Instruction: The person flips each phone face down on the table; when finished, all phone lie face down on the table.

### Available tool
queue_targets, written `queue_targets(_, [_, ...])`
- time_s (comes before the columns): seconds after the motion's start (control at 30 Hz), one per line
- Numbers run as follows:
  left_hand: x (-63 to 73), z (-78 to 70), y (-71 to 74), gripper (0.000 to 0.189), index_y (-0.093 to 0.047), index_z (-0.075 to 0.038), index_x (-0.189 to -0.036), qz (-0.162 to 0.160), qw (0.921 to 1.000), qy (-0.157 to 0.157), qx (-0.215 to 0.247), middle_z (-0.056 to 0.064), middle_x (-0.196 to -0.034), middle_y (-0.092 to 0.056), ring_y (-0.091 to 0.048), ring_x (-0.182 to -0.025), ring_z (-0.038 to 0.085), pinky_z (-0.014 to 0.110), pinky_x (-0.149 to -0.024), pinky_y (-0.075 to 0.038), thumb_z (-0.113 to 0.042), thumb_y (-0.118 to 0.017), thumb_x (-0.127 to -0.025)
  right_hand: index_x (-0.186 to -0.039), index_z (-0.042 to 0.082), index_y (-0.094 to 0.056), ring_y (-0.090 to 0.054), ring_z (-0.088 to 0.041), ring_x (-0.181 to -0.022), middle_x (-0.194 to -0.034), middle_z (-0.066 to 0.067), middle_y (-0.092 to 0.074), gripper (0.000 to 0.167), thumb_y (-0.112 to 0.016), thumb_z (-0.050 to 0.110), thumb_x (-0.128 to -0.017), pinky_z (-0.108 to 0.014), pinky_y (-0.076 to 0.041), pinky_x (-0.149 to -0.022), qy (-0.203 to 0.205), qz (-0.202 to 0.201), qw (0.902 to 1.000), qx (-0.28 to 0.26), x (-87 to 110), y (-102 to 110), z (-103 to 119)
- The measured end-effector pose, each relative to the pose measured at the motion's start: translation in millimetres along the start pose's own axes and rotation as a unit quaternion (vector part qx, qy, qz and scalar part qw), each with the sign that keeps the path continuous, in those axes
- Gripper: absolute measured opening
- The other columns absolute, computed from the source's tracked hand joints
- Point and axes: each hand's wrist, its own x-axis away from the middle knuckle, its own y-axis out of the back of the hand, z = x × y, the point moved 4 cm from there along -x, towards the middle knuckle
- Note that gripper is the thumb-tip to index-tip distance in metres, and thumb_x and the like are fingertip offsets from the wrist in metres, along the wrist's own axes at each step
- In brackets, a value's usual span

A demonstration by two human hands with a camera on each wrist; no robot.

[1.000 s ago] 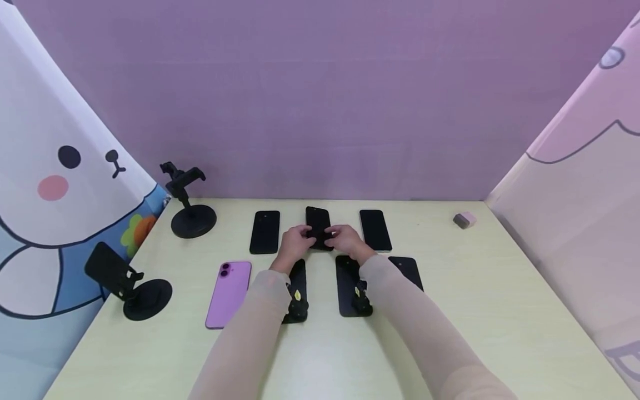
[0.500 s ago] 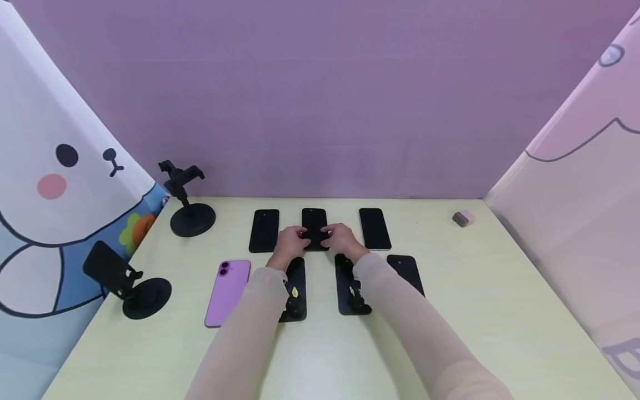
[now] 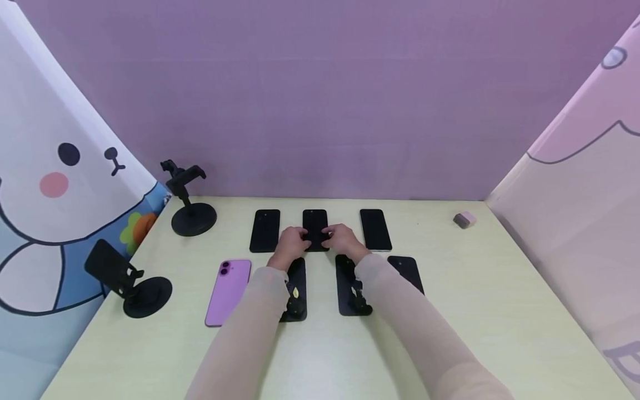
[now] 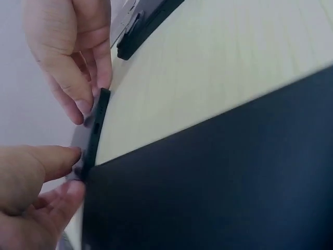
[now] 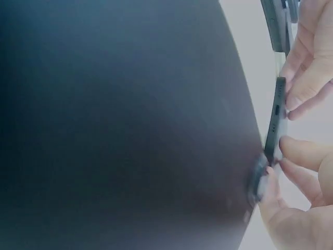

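Observation:
In the head view a black smartphone point(image 3: 315, 229) lies upright in the middle of the back row. My left hand point(image 3: 291, 243) pinches its near left side with thumb and fingers, while my right hand point(image 3: 342, 240) grips the near right side. From the left wrist, the phone's bottom edge point(image 4: 97, 130) with its charging port shows between the two hands. The right wrist view has the same port edge point(image 5: 277, 112), thumb and fingers at the phone's sides. Black phones flank it at the left point(image 3: 265, 230) and right point(image 3: 376, 229).
In the front row are a purple phone point(image 3: 228, 293) and several dark ones point(image 3: 347, 289), partly under my forearms. Two black phone stands, one at the back point(image 3: 193, 220) and one nearer point(image 3: 147, 298), occupy the table's left. A small two-tone block point(image 3: 464, 220) sits far right.
The gripped phone has gone from tilted to straight, shifting slightly left, and lines up with its neighbours. Both hands moved slightly left with it, then barely at all over the last half second.

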Motion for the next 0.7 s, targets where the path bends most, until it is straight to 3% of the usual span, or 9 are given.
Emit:
queue_targets(0.1, [-0.3, -11.3, 2.5, 0.037, -0.06, 0.003, -0.128, -0.008, 0.9995, -0.022, -0.019, 0.02, -0.124, -0.058, -0.054, -0.116, 0.032, 0.04, -0.096, -0.045, -0.011, -0.065, -0.094, -0.132, 0.004, -0.061, -0.058, -0.028, -0.107, -0.123, -0.019, -0.06, 0.042, -0.067, 0.01, -0.091, -0.036, -0.049, -0.085, 0.001, 0.006, 1.0, -0.008, 4.1, 14, -4])
queue_targets(0.23, [-3.1, -34.8, -5.2, 0.038, -0.06, 0.003, -0.129, -0.02, 0.9969, -0.075, 0.005, 0.019, -0.113, -0.061, -0.059, -0.103, 0.03, 0.04, -0.088, -0.049, -0.008, -0.065, -0.093, -0.133, 0.004, -0.059, -0.055, -0.034, -0.116, -0.13, -0.022, -0.056, 0.042, -0.065, 0.011, -0.093, -0.042, -0.048, -0.091, -0.002, -0.021, 0.9996, -0.016, 8.7, 42, -17])
queue_targets(0.43, [-6.1, -65.9, -44.3, 0.039, -0.06, -0.003, -0.132, 0.015, 0.9922, -0.105, 0.066, 0.016, -0.117, -0.064, -0.063, -0.101, 0.025, 0.037, -0.083, -0.052, -0.013, -0.065, -0.094, -0.134, 0.0, -0.056, -0.054, -0.039, -0.114, -0.129, -0.026, -0.054, 0.042, -0.063, 0.011, -0.094, -0.047, -0.047, -0.09, -0.009, -0.055, 0.9985, 0.0, 16.6, 77, -51])
queue_targets(0.57, [-6.5, -83.7, -70.2, 0.037, -0.062, -0.005, -0.129, 0.03, 0.99, -0.121, 0.066, 0.015, -0.116, -0.066, -0.064, -0.104, 0.023, 0.034, -0.086, -0.051, -0.013, -0.065, -0.094, -0.135, -0.001, -0.054, -0.05, -0.04, -0.12, -0.133, -0.029, -0.05, 0.043, -0.062, 0.011, -0.095, -0.048, -0.046, -0.093, -0.031, -0.061, 0.9976, 0.014, 24.6, 90, -73])
queue_targets(0.7, [-8.7, -94.9, -87.6, 0.035, -0.064, -0.006, -0.128, 0.04, 0.9899, -0.126, 0.052, 0.009, -0.102, -0.069, -0.065, -0.091, 0.018, 0.029, -0.08, -0.05, -0.013, -0.065, -0.094, -0.137, -0.002, -0.052, -0.046, -0.042, -0.123, -0.137, -0.031, -0.046, 0.045, -0.06, 0.012, -0.095, -0.05, -0.045, -0.094, -0.063, -0.052, 0.9966, 0.014, 31.6, 97, -88])
